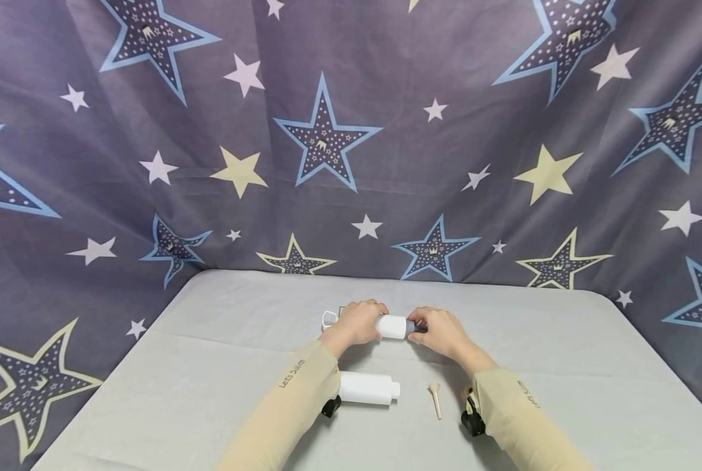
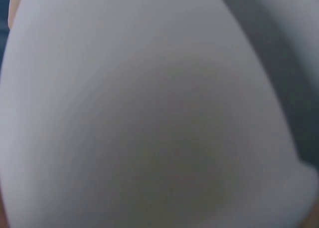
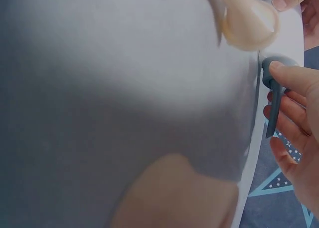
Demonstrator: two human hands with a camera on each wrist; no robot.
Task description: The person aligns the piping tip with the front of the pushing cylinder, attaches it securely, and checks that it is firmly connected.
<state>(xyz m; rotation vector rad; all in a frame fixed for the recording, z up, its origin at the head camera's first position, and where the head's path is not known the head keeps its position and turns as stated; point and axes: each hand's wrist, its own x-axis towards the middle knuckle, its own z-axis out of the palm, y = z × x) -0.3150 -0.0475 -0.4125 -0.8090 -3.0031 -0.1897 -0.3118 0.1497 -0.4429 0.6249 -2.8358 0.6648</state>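
Hands [image 1: 359, 322] [image 1: 442, 332] on white pump bottle [image 1: 392, 327]

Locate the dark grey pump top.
In the head view, the pump top is right of centre, at the right end of the farther white bottle, pinched by the right hand.

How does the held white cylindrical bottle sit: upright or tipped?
Tipped: the bottle lies sideways in the head view, left hand round its body, right hand gripping the dark grey pump head at its end.

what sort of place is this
Probably an indoor corner set up for recording, though I can't be certain: star-printed fabric hangs behind a grey-covered table, and a black wrist device is being worn.
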